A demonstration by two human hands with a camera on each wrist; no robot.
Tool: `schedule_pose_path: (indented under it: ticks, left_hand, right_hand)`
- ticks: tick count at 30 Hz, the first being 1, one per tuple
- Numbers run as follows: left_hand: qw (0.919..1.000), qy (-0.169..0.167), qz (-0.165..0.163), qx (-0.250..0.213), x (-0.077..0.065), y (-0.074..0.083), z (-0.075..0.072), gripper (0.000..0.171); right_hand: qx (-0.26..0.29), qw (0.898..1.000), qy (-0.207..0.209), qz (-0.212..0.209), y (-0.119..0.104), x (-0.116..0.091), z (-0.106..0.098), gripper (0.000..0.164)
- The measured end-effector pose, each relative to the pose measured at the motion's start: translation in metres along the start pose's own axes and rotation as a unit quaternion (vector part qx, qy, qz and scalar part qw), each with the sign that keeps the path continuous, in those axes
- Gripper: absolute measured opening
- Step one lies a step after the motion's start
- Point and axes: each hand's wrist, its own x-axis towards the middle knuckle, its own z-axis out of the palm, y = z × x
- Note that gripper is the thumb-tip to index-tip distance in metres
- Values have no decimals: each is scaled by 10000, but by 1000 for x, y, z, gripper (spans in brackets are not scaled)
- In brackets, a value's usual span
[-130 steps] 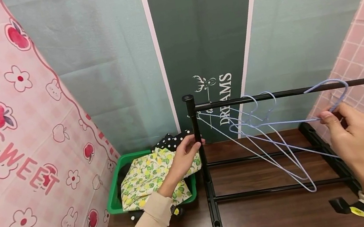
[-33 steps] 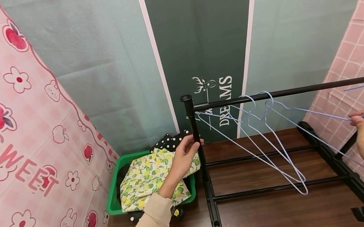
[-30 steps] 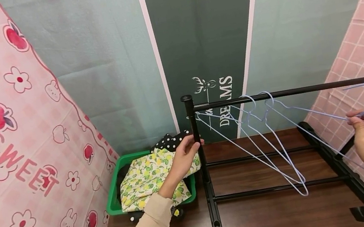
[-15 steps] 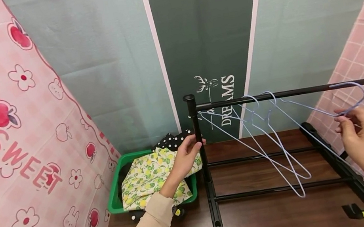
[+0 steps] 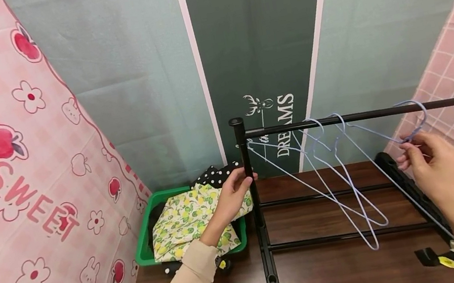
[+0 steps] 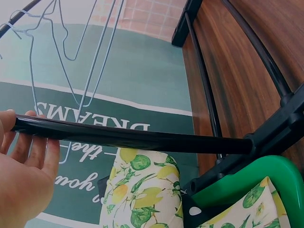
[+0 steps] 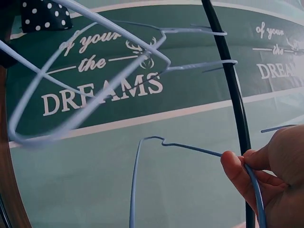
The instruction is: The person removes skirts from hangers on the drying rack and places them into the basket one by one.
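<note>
My left hand grips the black upright post at the left end of a clothes rack; the left wrist view shows its fingers bent behind the post. At the right, my right hand pinches a blue wire hanger at the neck below its hook. That hook lies over the rack's top rail. The right wrist view has the hanger between thumb and fingers. Two more blue hangers hang from the rail farther left, their lower parts overlapping.
A green basket beside the rack's left side holds a lemon-print cloth and black polka-dot fabric. Two lower bars join the rack's feet above a brown wooden surface. Printed curtains stand behind and to the left.
Over the last second my right hand has moved left along the rail with its hanger. The hook, earlier below the rail, is now over it. My left hand has stayed on the post.
</note>
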Motion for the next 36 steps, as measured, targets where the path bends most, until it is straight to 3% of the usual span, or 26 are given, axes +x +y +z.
schedule_pose_path:
  ticks: [12, 27, 36]
  left_hand:
    - [9999, -64, -1, -84, -2, -2, 0, 32]
    - [9996, -50, 102, -240, 0, -13, -1, 32]
    - [9998, -17, 162, -89, 0, -14, 0, 31]
  right_hand:
    - [313, 9991, 7, -270, -5, -1, 26, 17]
    - [467, 9984, -284, -141, -1, -6, 51, 20]
    - [467, 9980, -432, -30, 0, -12, 59, 22]
